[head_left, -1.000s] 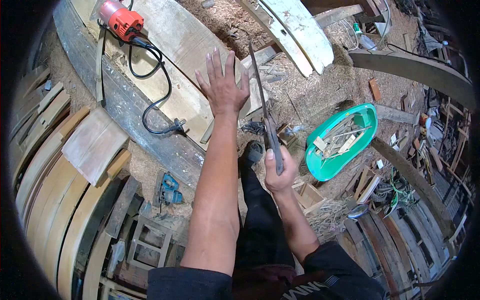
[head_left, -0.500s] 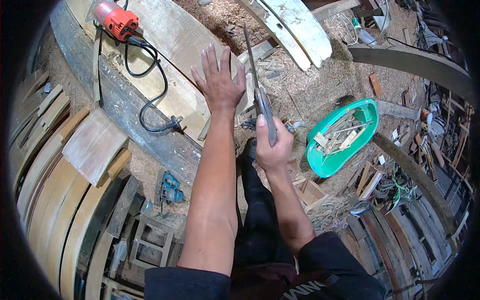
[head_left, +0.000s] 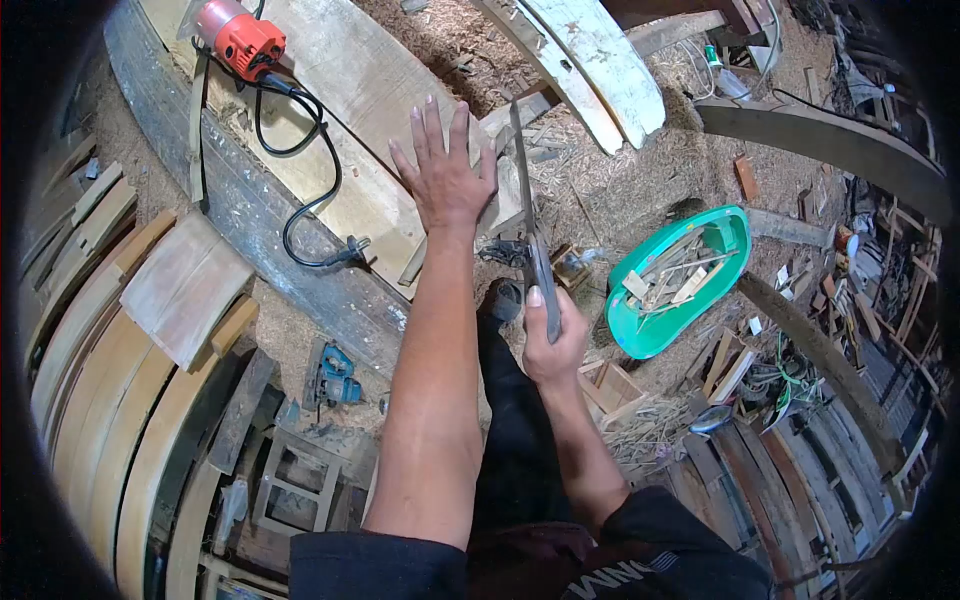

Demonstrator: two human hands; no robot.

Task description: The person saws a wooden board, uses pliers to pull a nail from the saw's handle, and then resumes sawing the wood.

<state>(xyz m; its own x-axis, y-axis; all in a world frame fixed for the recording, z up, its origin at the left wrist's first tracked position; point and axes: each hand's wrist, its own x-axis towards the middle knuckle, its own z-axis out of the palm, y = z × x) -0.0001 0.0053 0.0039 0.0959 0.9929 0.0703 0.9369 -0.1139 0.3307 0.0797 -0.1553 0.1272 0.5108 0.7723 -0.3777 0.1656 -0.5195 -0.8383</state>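
My left hand [head_left: 447, 182] lies flat with its fingers spread on a pale wooden board [head_left: 345, 70], near the board's right end. My right hand [head_left: 556, 335] is wrapped round the grey handle of a handsaw [head_left: 527, 190]. The saw's blade shows almost edge-on and points away from me, alongside the board's end just right of my left fingers. Further up the board sits a red power tool [head_left: 240, 38] with a clear cover. Its black cord [head_left: 335, 165] curls over the wood and ends in a plug.
A green tub [head_left: 628, 335] of wood offcuts stands on the shavings-covered floor at right. White-painted curved timbers [head_left: 600, 60] lie at the top. Curved planks [head_left: 110, 420] are stacked at left, close to a blue power tool [head_left: 338, 375]. A curved beam [head_left: 820, 140] crosses the upper right.
My right hand has drawn the saw back toward my body, and the blade's tip has come down and slightly right. My left hand stays on the board.
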